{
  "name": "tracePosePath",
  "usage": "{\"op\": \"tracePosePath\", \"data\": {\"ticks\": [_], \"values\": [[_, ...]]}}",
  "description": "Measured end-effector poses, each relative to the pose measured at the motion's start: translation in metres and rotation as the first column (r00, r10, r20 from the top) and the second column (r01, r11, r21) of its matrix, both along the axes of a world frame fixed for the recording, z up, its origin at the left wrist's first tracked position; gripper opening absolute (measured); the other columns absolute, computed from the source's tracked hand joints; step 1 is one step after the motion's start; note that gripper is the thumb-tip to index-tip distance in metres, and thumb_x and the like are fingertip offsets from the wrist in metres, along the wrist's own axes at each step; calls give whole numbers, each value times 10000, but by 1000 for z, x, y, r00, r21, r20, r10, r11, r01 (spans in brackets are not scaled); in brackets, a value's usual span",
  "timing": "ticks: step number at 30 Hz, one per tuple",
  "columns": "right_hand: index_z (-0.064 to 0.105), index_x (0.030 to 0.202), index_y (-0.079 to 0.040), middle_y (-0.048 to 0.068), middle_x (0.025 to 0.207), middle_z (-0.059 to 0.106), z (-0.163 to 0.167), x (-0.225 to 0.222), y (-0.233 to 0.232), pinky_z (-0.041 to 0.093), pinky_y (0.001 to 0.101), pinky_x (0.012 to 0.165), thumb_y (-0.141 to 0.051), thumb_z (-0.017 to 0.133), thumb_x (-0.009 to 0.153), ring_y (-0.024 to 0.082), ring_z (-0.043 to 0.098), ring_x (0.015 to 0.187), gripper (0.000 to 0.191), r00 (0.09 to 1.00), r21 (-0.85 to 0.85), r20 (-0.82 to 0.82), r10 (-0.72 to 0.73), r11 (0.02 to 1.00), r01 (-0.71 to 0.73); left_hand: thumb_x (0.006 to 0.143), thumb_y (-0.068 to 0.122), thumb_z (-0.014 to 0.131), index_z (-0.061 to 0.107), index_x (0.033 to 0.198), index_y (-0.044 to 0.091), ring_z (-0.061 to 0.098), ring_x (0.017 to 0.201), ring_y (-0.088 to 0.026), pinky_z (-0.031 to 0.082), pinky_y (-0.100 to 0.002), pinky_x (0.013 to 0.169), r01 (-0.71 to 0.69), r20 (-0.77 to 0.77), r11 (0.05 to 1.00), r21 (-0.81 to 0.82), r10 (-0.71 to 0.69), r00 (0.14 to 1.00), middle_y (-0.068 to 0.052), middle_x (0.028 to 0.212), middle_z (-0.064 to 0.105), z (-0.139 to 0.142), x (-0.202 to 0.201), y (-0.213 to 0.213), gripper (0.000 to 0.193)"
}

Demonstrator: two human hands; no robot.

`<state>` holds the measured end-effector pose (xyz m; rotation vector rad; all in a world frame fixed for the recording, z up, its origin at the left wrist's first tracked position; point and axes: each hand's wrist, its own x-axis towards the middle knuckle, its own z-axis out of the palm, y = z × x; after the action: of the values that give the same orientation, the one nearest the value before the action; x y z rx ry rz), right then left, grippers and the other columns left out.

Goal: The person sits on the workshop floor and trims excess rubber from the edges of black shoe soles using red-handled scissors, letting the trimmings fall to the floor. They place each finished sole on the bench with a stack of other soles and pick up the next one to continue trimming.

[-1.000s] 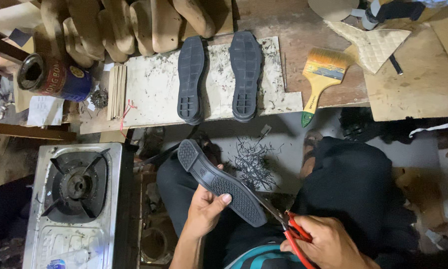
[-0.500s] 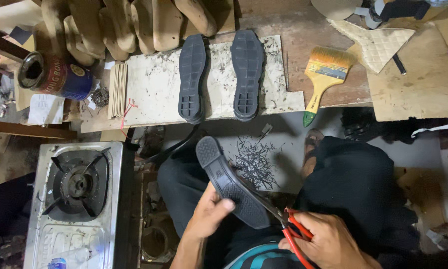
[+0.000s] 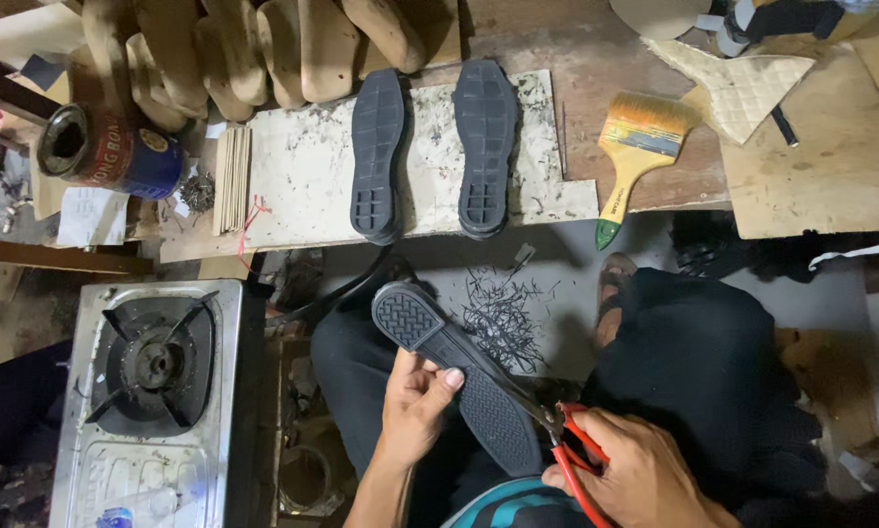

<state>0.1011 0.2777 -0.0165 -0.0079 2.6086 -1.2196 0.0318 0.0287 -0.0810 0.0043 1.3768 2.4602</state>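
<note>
Over the person's lap, the left hand (image 3: 415, 406) pinched the dark grey rubber shoe sole (image 3: 454, 376) mid-length, seemingly light and bendy, best gripped at its edges, while the right hand (image 3: 630, 474) closed fingers around red-handled scissors (image 3: 567, 445) at its rim.

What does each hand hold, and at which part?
Left hand grips the dark rubber shoe sole at its middle edge; right hand holds red-handled scissors by the handles.

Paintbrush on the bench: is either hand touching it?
No. The paintbrush lies alone on the bench, while the left hand holds a shoe sole and the right hand holds red-handled scissors.
</note>
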Motion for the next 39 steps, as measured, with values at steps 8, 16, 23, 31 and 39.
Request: {"op": "tracePosePath", "data": {"ticks": [8, 16, 23, 31, 39], "values": [[739, 1013, -96, 81, 714, 744, -16, 7, 6, 599, 360, 556, -388, 903, 676, 220, 774, 590, 475, 989, -68, 142, 44, 997, -35, 961, -12, 659, 458, 1443, 6, 645, 1107, -203, 516, -369, 991, -8, -33, 998, 55, 10, 999, -117, 1215, 674, -2, 4, -2, 522], [719, 1033, -112, 84, 753, 738, -4, 5, 7, 593, 372, 587, -353, 891, 699, 228, 748, 637, 446, 951, -49, 305, 42, 998, -28, 942, -39, 647, 469, 1431, 7, 653, 1089, -211, 520, -366, 960, -8, 2, 997, 83, 8, 1000, -129, 1210, 680, -8, 5, -2, 522], [698, 1072, -76, 107, 805, 759, -11, 10, 0, 602, 393, 635, -342, 907, 656, 277, 780, 689, 536, 993, -4, 112, 47, 999, -47, 964, -41, 658, 490, 1414, -21, 638, 1089, -183, 513, -348, 965, 28, 16, 997, 69, -29, 999, -103, 1194, 672, -15, 12, 1, 481], [721, 1131, -84, 104, 824, 783, -23, 18, 0, 626, 372, 625, -314, 921, 654, 239, 806, 693, 566, 985, -60, 169, 24, 998, -14, 958, -34, 650, 469, 1449, -2, 648, 1125, -202, 513, -368, 1003, 28, -1, 995, 95, -28, 1000, -126, 1234, 678, -11, 10, 1, 524], [723, 975, -91, 74, 750, 760, -23, 17, 2, 613, 335, 621, -298, 871, 706, 175, 785, 637, 370, 928, -87, 368, 52, 996, -22, 921, -19, 634, 435, 1452, 30, 651, 1167, -217, 506, -394, 1037, -6, 110, 977, 212, -18, 994, -121, 1265, 683, -9, 10, 5, 570]]}}
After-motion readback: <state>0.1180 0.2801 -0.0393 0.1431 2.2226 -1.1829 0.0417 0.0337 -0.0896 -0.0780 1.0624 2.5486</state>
